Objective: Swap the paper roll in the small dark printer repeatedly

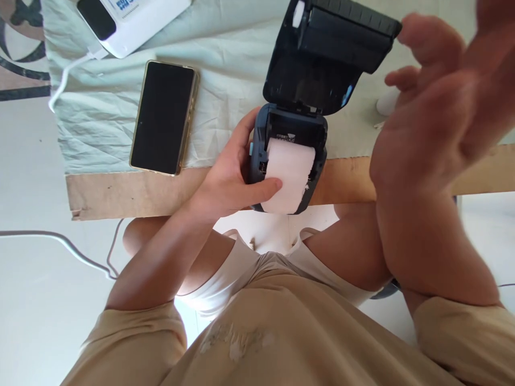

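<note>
A small dark portable receipt printer [324, 128] is held over the table's front edge, its black lid [317, 69] swung up and away from me. A white paper roll [292, 166] sits in its compartment, with a ragged torn edge on the right. My left hand [237, 179] wraps the printer's left side, its thumb pressing on the paper. My right hand [430, 102] is raised at the right, large and partly blurred, fingers apart with nothing visible in them. One fingertip is at the lid's right corner; whether it touches I cannot tell.
A smartphone [163, 118] with a dark screen lies on the pale green cloth [225, 59]. Behind it is a white device [140, 24] with a plugged-in cable [66, 78]. A small white object [387, 103] is partly hidden by my right hand. The wooden table edge [132, 193] runs across my knees.
</note>
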Action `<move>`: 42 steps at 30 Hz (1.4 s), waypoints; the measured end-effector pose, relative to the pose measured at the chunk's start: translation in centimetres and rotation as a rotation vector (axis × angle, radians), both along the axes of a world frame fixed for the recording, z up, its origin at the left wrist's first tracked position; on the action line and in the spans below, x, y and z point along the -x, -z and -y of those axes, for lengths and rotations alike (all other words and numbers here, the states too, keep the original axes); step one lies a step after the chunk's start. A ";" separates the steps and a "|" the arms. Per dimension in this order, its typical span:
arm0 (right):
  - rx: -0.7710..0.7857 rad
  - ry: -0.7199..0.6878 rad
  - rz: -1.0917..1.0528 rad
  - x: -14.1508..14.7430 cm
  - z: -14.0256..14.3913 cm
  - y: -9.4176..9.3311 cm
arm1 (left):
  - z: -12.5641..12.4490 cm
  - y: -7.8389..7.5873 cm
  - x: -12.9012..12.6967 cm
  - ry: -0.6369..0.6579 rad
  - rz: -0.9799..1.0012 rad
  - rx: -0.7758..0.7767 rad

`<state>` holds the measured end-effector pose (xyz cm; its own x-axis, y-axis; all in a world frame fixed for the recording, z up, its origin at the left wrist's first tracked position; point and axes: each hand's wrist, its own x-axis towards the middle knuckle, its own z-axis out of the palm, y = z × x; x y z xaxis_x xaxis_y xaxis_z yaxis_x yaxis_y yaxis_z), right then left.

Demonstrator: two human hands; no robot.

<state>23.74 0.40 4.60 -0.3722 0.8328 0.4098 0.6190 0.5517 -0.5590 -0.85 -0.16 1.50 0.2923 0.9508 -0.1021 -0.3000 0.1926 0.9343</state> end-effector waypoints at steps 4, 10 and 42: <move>0.007 0.016 -0.028 1.5 -1.0 0.5 | 0.0 -0.3 0.1 0.012 -0.011 0.039; -0.218 -0.086 -0.299 0.8 -2.9 1.2 | 0.2 -1.2 -0.1 0.025 -0.057 0.078; 0.068 -0.222 -0.354 0.3 -1.5 4.4 | 0.5 0.4 0.1 0.039 0.052 -0.010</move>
<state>23.40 1.95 0.15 -0.3921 0.7776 0.4916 0.2524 0.6048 -0.7553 -0.94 -0.69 1.06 0.3336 0.9396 -0.0764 -0.3406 0.1957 0.9196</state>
